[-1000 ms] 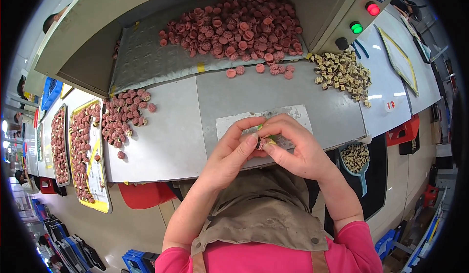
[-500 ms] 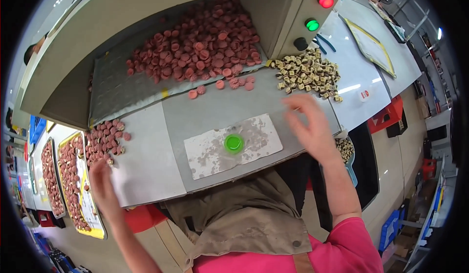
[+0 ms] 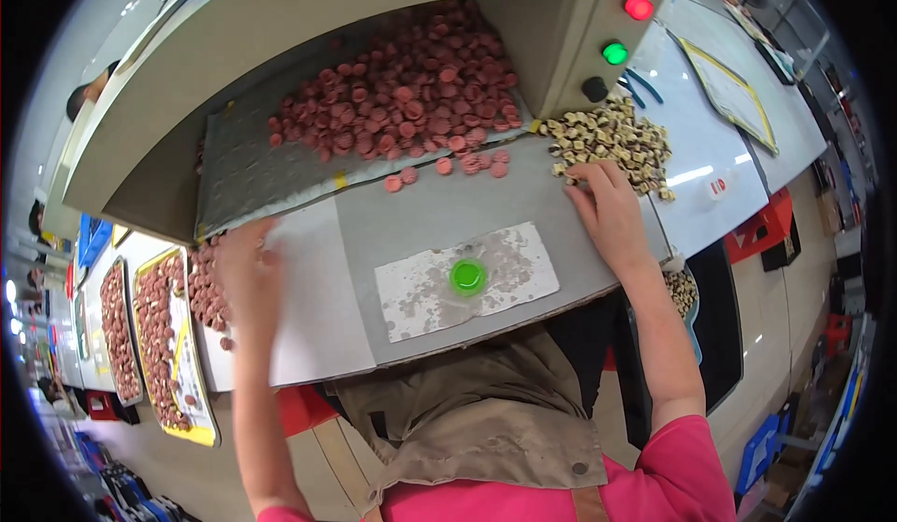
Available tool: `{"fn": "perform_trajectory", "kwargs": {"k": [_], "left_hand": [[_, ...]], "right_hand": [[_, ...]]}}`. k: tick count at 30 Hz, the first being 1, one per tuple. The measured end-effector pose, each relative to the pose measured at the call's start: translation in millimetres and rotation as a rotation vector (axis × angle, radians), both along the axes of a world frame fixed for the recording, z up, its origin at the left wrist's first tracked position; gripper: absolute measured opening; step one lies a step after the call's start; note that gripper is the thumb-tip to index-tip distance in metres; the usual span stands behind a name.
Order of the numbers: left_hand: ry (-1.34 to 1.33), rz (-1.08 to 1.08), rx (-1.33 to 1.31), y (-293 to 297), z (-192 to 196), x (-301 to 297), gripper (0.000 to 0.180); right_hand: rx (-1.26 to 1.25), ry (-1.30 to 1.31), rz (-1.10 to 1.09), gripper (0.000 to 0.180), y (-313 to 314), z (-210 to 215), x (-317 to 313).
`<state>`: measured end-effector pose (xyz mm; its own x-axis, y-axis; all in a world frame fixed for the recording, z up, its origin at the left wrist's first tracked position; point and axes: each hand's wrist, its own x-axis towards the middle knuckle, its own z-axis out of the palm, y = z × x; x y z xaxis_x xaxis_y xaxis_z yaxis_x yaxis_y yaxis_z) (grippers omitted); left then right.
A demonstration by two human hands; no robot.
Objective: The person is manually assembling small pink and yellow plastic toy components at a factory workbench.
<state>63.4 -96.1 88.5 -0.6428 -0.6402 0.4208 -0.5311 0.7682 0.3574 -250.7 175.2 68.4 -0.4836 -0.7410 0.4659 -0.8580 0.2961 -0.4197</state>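
We take the green cap [image 3: 467, 276] as our reference; it sits on a worn, stained white sheet [image 3: 509, 274] laid on the grey worktop [image 3: 411, 218], directly ahead of our body and untouched by either hand. Our right hand [image 3: 607, 209] lies up and to the right of the green cap, palm down, with the fingers spread and extended so that their tips rest on the near edge of the heap of small cream-and-brown parts [image 3: 617, 143]; we cannot tell whether any part is pinched beneath the fingers. Our left hand [image 3: 248, 274] is well to the left of the green cap and blurred; it hovers over the pile of pink discs [image 3: 201, 284] at the left edge of the worktop, fingers loosely curved, and we cannot tell whether it holds anything. Beyond the green cap, a larger mass of pink discs [image 3: 402, 101] fills the sloped tray of a beige hopper housing [image 3: 280, 17], with a few discs spilled onto the worktop in front of it. On the housing's right face, above and to the right of the green cap, a red lamp [image 3: 639, 6] sits above a green lamp [image 3: 614, 53]. Far left of the green cap, yellow-rimmed trays [image 3: 201, 433] hold further pink discs.
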Motion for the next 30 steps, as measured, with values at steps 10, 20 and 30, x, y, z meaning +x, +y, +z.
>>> {"fn": "perform_trajectory", "kwargs": {"k": [10,20,30], "left_hand": [[-0.003,-0.209,-0.330,46.6,-41.2,-123.0,0.014],[0.666,-0.299,1.191,56.9,-5.4,-12.3,0.017],[0.940,-0.201,1.809,66.2,-12.3,11.7,0.031]], "right_hand": [[0.215,-0.045,0.059,0.015,26.8,7.6,45.0],[0.260,-0.134,0.166,0.020,-5.8,8.3,74.3],[0.180,-0.101,0.146,0.024,9.3,4.6,57.4]]}}
